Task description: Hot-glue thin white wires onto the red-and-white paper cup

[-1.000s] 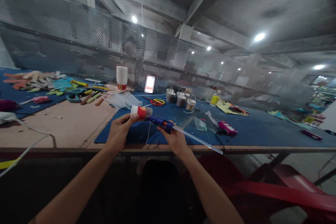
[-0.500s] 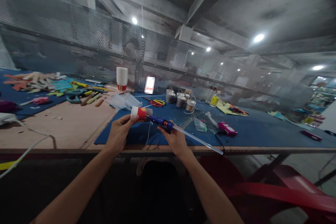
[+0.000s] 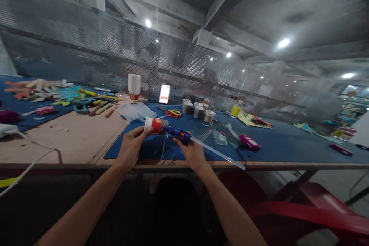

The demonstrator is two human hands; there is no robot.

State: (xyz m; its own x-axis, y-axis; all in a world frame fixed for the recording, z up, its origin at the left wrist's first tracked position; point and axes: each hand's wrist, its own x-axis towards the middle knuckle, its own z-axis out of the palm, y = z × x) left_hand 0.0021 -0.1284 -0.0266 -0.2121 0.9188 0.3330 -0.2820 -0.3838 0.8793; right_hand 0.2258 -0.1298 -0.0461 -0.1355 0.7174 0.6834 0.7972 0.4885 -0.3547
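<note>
My left hand [image 3: 131, 147] grips a small red and white paper cup [image 3: 154, 124], held on its side above the blue mat [image 3: 273, 142]. My right hand [image 3: 192, 152] is closed round a blue glue gun [image 3: 178, 133]. Its nozzle points left and touches the cup's grey-wrapped bottom end. A long clear glue stick [image 3: 219, 153] juts from the back of the gun toward the right, past the table's front edge. Both hands hover just over the near edge of the table.
A stack of white cups [image 3: 134, 85] stands behind. Small wrapped buckets [image 3: 198, 109], red and yellow scissors [image 3: 172, 113], a pink tool [image 3: 249, 142] and a yellow bottle [image 3: 236, 109] lie on the mat. Coloured craft pieces [image 3: 43, 89] pile at far left. A mesh screen [image 3: 86, 50] backs the table. Red chair [image 3: 302, 207] at lower right.
</note>
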